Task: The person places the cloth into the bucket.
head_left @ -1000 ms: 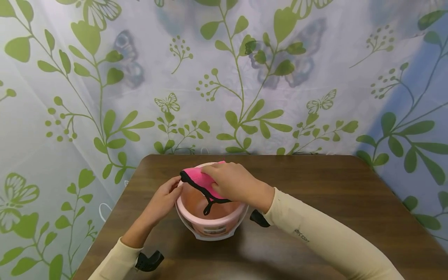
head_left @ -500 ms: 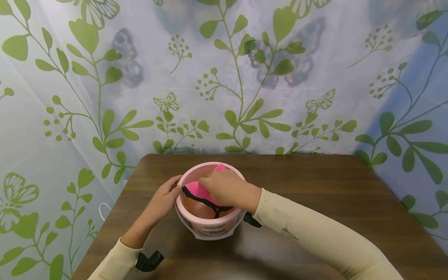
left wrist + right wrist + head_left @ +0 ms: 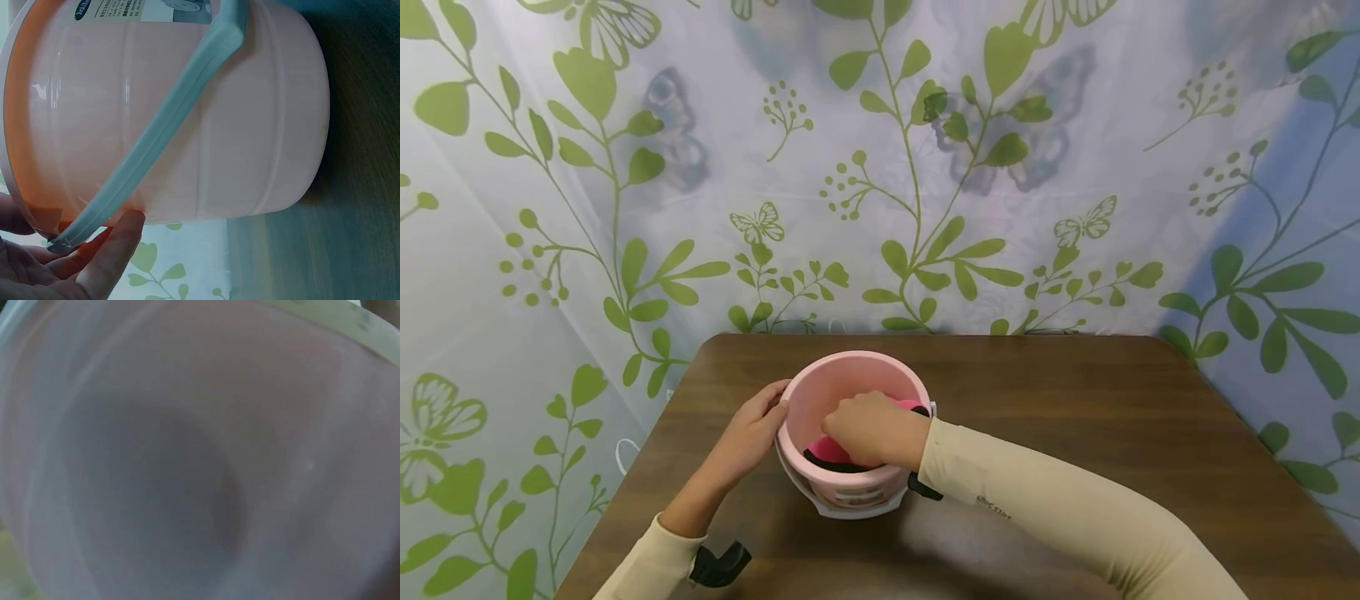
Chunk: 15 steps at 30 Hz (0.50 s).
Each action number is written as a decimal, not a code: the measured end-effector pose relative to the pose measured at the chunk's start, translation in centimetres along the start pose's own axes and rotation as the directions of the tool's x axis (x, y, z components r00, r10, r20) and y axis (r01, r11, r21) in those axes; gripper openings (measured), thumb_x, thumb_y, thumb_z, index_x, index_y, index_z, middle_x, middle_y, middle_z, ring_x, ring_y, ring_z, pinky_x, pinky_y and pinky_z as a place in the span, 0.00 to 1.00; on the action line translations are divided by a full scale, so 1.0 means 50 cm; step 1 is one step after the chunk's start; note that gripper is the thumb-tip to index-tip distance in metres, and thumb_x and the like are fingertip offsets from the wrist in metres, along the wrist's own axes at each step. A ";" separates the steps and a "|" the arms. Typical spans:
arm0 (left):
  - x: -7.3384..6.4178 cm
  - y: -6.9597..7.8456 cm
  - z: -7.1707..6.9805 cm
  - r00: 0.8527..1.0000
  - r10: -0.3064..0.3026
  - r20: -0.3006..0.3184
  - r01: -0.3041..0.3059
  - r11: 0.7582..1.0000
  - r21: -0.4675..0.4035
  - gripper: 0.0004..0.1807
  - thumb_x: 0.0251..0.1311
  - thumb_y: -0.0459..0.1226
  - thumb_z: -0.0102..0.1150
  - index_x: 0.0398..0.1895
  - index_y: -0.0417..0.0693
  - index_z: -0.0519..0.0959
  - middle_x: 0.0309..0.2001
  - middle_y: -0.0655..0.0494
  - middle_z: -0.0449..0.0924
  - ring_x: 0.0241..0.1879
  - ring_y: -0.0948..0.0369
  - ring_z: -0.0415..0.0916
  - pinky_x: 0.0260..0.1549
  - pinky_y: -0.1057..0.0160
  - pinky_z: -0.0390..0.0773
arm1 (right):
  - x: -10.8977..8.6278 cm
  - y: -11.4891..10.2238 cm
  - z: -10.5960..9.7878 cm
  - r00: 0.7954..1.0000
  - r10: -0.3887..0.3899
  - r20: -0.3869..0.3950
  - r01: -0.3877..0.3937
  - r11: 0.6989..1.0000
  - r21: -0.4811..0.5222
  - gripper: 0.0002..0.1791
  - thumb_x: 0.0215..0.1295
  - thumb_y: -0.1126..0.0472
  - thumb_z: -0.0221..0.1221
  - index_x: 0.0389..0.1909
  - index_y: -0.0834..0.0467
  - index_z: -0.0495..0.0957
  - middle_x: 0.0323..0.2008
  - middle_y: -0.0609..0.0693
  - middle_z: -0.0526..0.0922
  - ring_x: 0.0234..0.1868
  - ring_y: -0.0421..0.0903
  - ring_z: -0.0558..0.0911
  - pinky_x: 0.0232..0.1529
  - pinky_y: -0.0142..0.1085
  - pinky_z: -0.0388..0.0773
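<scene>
A pink bucket (image 3: 859,360) with a white handle stands upright on the table. My left hand (image 3: 758,421) grips its rim at the left, thumb and fingers on either side; in the left wrist view the fingers (image 3: 112,250) lie against the outer wall beside the pale handle (image 3: 156,134). My right hand (image 3: 874,429) is down inside the bucket, fingers curled on a pink cloth (image 3: 829,450) with black edging. Most of the cloth is hidden by the hand and the bucket's front wall. The right wrist view is filled by the blurred bucket wall (image 3: 281,425).
The brown wooden table (image 3: 1075,400) spreads around the bucket, its far edge close to a leaf-patterned curtain (image 3: 820,250). Black wrist mounts (image 3: 721,564) are on both forearms. A white cable loop (image 3: 623,457) shows beyond the table's left edge.
My right hand has lowered the pink cloth from above the rim down into the bucket, shifting slightly left. The left hand keeps its hold on the rim, and the bucket stays put.
</scene>
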State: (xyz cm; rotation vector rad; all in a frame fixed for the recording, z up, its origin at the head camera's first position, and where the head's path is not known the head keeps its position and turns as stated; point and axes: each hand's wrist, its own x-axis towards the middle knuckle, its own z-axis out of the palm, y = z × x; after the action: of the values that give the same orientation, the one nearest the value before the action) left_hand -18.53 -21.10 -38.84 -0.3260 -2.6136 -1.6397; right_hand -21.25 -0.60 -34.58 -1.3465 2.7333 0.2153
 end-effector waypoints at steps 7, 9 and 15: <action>0.002 0.001 0.005 1.000 0.003 0.001 -0.003 1.000 -0.008 0.23 0.77 0.34 0.42 0.69 0.29 0.67 0.62 0.34 0.75 0.58 0.44 0.76 0.59 0.47 0.73 | 0.001 -0.001 0.023 1.000 -0.011 -0.007 0.011 1.000 0.013 0.06 0.66 0.55 0.66 0.43 0.48 0.85 0.28 0.43 0.83 0.29 0.40 0.78 0.34 0.31 0.77; 0.003 0.001 0.006 1.000 -0.001 0.003 0.001 1.000 -0.006 0.23 0.77 0.34 0.42 0.69 0.30 0.67 0.61 0.34 0.75 0.58 0.45 0.76 0.59 0.47 0.74 | 0.001 -0.002 0.027 1.000 -0.014 -0.007 0.014 1.000 0.020 0.06 0.66 0.55 0.66 0.43 0.48 0.85 0.28 0.43 0.83 0.28 0.40 0.77 0.33 0.31 0.76; 0.000 0.002 0.002 1.000 -0.013 0.002 0.013 1.000 -0.005 0.23 0.77 0.34 0.43 0.69 0.30 0.67 0.62 0.34 0.75 0.58 0.45 0.76 0.58 0.49 0.75 | 0.004 -0.004 0.034 0.999 -0.020 -0.025 0.021 0.999 0.039 0.06 0.67 0.57 0.65 0.43 0.48 0.85 0.27 0.41 0.82 0.27 0.39 0.75 0.31 0.31 0.74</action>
State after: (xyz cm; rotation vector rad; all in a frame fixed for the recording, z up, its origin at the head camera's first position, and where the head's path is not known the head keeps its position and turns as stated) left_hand -18.48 -20.99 -38.82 -0.3124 -2.6188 -1.6517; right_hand -21.20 -0.62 -36.30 -1.3761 2.7272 0.1429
